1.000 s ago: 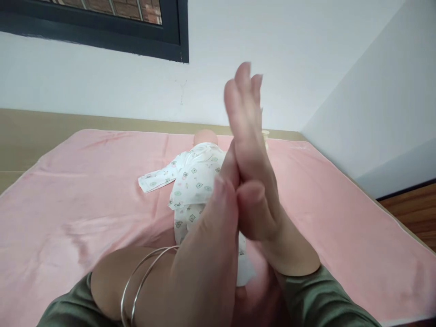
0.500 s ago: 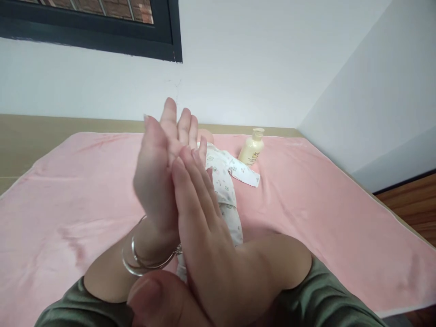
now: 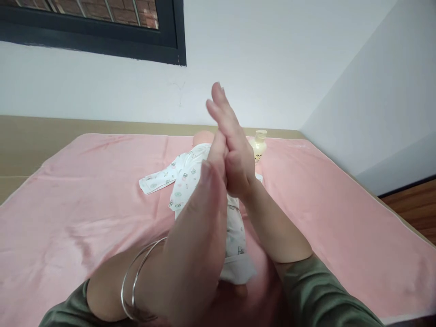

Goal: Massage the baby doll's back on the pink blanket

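Note:
My left hand (image 3: 200, 218), with two silver bangles at its wrist, is pressed palm to palm against my right hand (image 3: 238, 159). Both have their fingers stretched out and pointing forward, and no object shows between them. The right fingertips reach farther up than the left ones. Below and behind the hands a doll in white patterned clothes (image 3: 185, 177) lies on a pink blanket (image 3: 112, 190); the hands cover part of its body. Just right of my right fingers stands a pale yellow bottle (image 3: 259, 146), partly hidden.
Beyond the blanket runs a wooden edge (image 3: 44, 129) along a white wall (image 3: 238, 59). A dark window frame (image 3: 170, 32) is at the upper left. Brown wood (image 3: 415, 204) shows at the far right.
My right hand has moved forward and up along the left, while my left hand has drawn back toward me. The doll's left-side sleeve has come into view, and the bottle is now partly covered.

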The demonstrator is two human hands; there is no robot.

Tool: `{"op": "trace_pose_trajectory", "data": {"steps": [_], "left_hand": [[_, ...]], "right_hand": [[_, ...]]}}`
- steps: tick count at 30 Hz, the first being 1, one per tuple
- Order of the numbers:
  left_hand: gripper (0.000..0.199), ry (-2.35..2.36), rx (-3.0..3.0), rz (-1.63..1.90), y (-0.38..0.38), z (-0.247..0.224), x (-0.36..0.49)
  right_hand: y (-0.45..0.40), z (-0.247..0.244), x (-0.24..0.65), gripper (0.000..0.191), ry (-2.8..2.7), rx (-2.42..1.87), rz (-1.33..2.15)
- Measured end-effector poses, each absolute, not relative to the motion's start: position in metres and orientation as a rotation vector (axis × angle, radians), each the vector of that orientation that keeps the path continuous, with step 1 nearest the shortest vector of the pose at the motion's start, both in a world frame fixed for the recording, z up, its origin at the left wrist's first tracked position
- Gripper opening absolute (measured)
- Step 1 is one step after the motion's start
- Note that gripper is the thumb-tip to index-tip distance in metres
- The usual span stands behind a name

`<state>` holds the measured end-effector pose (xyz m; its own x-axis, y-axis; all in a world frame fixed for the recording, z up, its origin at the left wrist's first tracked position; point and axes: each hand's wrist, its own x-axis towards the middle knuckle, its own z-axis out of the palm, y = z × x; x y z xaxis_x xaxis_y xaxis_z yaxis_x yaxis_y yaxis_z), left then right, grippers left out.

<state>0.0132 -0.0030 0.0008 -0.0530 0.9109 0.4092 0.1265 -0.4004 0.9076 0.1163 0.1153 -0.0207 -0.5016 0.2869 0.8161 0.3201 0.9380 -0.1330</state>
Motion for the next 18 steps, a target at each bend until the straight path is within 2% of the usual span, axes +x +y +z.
{"op": "trace_pose_trajectory", "data": {"steps": [3,8,13,18], "left_hand": [[0.068,1.02,1.525,1.553,0.02,-0.006,0.015],[0.048,1.266,1.425,1.663,0.101,-0.054,0.008],[0.039,1.658,1.532,1.539,0.164,-0.111,-0.016],[0.034,1.872,1.788,1.263,0.185,-0.138,-0.026]], "right_hand": [[0.134,-0.035,0.113,0.07,-1.971,-0.64,0.146],[0.154,-0.064,0.11,0.068,-1.898,-0.89,0.37],[0.168,-0.099,0.098,0.058,-1.91,-1.07,0.481],[0.18,-0.126,0.088,0.05,-1.982,-1.125,0.482]]}}
